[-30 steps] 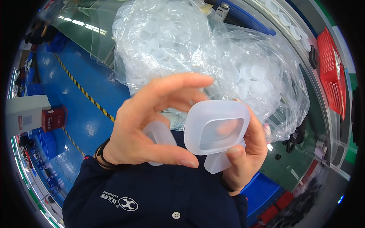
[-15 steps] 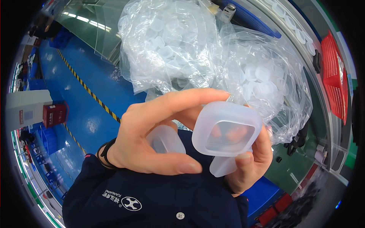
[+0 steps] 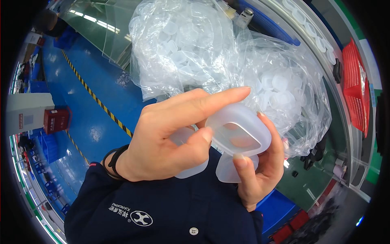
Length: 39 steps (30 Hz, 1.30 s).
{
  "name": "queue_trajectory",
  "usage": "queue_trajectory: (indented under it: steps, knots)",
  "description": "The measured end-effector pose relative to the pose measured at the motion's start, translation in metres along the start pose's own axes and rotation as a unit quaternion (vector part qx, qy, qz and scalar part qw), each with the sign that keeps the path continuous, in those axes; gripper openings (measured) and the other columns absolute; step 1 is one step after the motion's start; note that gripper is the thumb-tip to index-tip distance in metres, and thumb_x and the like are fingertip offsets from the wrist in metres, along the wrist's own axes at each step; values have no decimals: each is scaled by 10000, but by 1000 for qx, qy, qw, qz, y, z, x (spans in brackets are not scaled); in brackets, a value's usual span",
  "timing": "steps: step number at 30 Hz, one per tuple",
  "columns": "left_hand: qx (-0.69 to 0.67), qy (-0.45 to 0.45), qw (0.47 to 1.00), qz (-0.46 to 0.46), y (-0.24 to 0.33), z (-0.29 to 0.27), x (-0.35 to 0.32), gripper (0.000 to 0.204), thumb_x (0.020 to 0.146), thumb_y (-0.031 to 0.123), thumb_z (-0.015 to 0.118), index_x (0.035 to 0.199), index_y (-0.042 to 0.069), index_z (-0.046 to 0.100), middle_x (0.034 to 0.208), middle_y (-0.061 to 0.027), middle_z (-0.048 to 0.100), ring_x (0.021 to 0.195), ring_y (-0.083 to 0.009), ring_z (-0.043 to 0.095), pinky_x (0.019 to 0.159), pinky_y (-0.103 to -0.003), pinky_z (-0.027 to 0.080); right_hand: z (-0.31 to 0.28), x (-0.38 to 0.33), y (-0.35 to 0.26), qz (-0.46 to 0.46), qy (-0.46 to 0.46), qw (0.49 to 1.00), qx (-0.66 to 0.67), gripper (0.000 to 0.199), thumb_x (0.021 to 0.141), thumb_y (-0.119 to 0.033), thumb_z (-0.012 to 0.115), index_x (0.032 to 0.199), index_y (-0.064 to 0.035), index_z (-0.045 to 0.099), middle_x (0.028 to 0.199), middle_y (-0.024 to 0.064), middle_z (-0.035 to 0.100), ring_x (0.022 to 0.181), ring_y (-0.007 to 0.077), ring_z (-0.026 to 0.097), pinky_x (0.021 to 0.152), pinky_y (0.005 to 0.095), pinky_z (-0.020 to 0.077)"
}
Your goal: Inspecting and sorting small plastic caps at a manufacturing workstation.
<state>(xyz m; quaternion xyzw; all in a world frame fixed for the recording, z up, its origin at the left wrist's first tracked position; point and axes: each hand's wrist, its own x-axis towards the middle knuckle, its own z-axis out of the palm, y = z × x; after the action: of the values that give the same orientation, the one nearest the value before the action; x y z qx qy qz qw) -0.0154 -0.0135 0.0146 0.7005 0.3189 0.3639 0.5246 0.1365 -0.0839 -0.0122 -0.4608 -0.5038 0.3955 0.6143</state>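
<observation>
While our left hand [image 3: 170,142] and right hand [image 3: 260,171] clamp the translucent plastic cup [image 3: 239,130], we judge it light, flexible; the rim grips best.

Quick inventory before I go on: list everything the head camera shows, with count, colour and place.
translucent cap: one, milky white, rounded-square, held up at centre between both hands
other translucent pieces: at least two, milky white, behind and below the cap in the hands
plastic bags: clear, count unclear, full of small white caps, above the hands
red basket: one, right edge
blue floor: yellow-black striped line, left
red box: one, far left
wristband: black, left wrist
sleeves: dark navy, bottom
left hand: pinches the cap's rim
right hand: holds the cap from the right
</observation>
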Motion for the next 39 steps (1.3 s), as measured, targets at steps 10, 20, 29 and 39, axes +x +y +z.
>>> queue_trajectory:
  steps: [10,20,29,39]
  knots:
    - [114,328,917,-197,-58,-98,-42,272,804,174,526,943,-58,558,834,-140,618,607,-103,562,560,-206,430,-7,-4,-5,30,45,965,256,623,657,16,616,1183,132,303,1042,210,506,885,201,555,784,280,428]
    - [648,250,673,-253,-169,-173,-155,207,753,186,579,900,45,614,716,-70,619,548,-90,538,508,-193,396,-4,2,-2,1,33,964,264,632,661,-4,620,1180,143,289,1011,226,520,879,209,560,776,280,432]
    - [202,101,934,-278,-38,-76,-41,489,697,4,556,1172,12,439,1030,-128,556,758,-99,562,620,-218,438,-5,-3,3,-18,33,967,251,641,659,-15,639,1175,141,293,1073,247,478,896,231,557,788,301,434]
    - [-19,-7,998,61,2,4,14,394,739,186,556,1002,-105,527,845,-174,603,618,-165,573,534,-220,433,-2,-12,0,-9,16,986,163,651,652,5,656,1187,108,300,1200,231,387,1041,246,475,875,335,387]
